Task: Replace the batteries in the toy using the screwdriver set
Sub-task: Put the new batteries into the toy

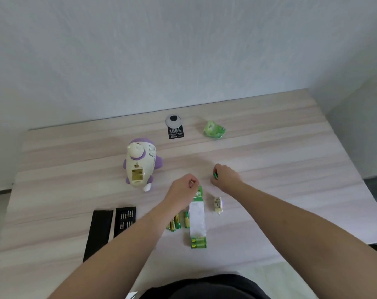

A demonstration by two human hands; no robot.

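Reaching forward over the table (280,130) with both bare forearms, I have my left hand (183,187) curled, fingertips pinching the top end of the battery pack (197,214), which lies flat pointing back toward me. My right hand (225,176) is closed around a small green thing (215,175), too hidden to name. The toy (140,164) lies on its back to the left of my hands, well apart, its battery bay open. The cover (217,204) rests just right of the pack. Loose batteries (175,223) lie by my left wrist. The bit case (125,220) and its lid (99,233) sit near the left front edge. A green wrapper (214,129) lies far back. Bare tabletop spreads to my right
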